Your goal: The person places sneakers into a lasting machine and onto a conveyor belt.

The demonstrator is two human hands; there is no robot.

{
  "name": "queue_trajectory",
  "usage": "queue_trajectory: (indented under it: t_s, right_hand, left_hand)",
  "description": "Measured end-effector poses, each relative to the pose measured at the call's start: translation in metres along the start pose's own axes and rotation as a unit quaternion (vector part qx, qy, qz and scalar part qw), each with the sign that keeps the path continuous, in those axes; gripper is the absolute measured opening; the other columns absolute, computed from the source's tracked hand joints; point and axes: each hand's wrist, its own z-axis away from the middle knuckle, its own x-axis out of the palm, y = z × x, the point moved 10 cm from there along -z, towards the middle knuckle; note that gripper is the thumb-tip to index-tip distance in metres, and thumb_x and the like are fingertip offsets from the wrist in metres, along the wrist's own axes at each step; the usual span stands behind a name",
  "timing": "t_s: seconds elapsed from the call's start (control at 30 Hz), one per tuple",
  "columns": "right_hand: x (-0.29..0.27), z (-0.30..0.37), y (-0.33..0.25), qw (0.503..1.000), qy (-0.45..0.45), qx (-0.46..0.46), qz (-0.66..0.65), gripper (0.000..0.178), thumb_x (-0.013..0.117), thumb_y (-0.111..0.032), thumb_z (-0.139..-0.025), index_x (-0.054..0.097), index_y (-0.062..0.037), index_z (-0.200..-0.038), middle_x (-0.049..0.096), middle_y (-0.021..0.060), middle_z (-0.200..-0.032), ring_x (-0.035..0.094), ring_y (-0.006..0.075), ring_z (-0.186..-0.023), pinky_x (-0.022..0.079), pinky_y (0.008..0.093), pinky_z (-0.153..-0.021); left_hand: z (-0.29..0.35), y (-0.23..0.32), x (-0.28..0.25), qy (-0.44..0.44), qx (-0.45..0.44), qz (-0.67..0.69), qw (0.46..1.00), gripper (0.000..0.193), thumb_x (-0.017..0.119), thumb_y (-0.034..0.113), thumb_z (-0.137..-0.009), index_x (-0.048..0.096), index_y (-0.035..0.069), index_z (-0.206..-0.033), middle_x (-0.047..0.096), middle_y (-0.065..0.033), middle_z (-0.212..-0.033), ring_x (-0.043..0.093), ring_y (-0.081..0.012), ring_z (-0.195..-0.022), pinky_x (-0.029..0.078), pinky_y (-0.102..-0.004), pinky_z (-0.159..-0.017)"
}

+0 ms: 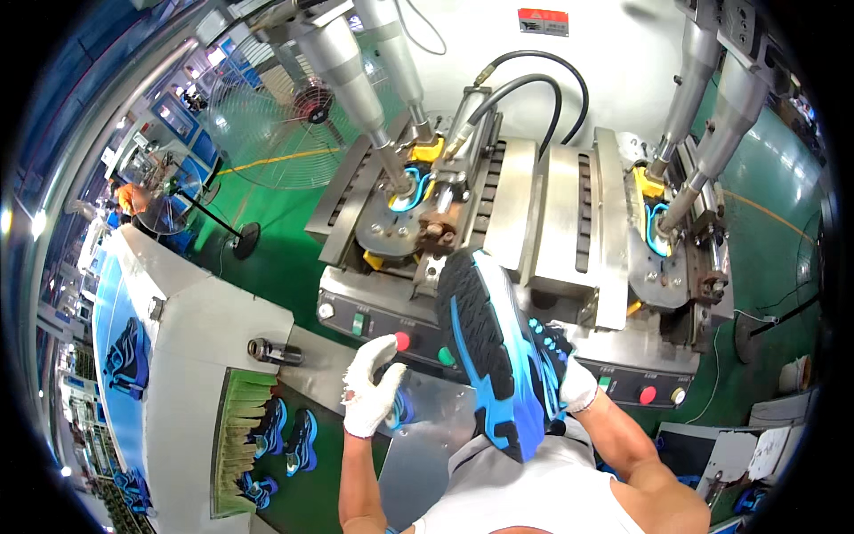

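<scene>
A black and blue sneaker (503, 356) is held up in front of my body, its dark treaded sole turned toward the left. My right hand (578, 384), in a white knit glove, grips it from the upper side; the fingers are partly hidden behind the shoe. My left hand (370, 388), gloved the same way, is raised with thumb and fingers apart and nothing in it. It is close to the red button (402, 341) on the machine's front panel; I cannot tell whether it touches the panel. Behind the left hand, part of another blue shoe (402, 409) shows.
A metal press machine (511, 200) with two stations stands ahead, its slanted cylinders (342, 80) reaching down to the shoe clamps. On the left are a blue conveyor (107, 356) carrying sneakers and a white housing (191, 356). Sneakers (301, 440) also lie lower left. A fan (307, 102) stands behind.
</scene>
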Motion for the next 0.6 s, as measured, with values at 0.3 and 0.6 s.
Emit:
queue_trajectory:
  t_s: [0.3, 0.6]
  right_hand:
    - [-0.086, 0.025, -0.048, 0.984, 0.057, -0.155, -0.069, 0.069, 0.067, -0.019, -0.091, 0.042, 0.0004, -0.152, 0.059, 0.0209, -0.141, 0.064, 0.0369, -0.121, 0.056, 0.0488, -0.101]
    - [-0.114, 0.047, -0.021, 0.976, 0.101, -0.192, -0.037, 0.041, 0.059, -0.023, -0.096, 0.044, -0.0028, -0.128, 0.059, 0.0142, -0.120, 0.062, 0.0287, -0.102, 0.054, 0.0412, -0.090]
  left_hand:
    - [-0.027, 0.014, 0.056, -0.089, 0.074, -0.196, 0.974, 0.047, 0.076, 0.003, -0.087, 0.062, 0.000, -0.132, 0.067, -0.0143, -0.127, 0.068, -0.0251, -0.115, 0.053, -0.0370, -0.103]
    - [-0.004, -0.004, 0.012, -0.035, 0.001, -0.150, 0.988, 0.047, 0.077, 0.008, -0.087, 0.063, 0.001, -0.132, 0.064, -0.0168, -0.133, 0.065, -0.0294, -0.121, 0.052, -0.0377, -0.104]
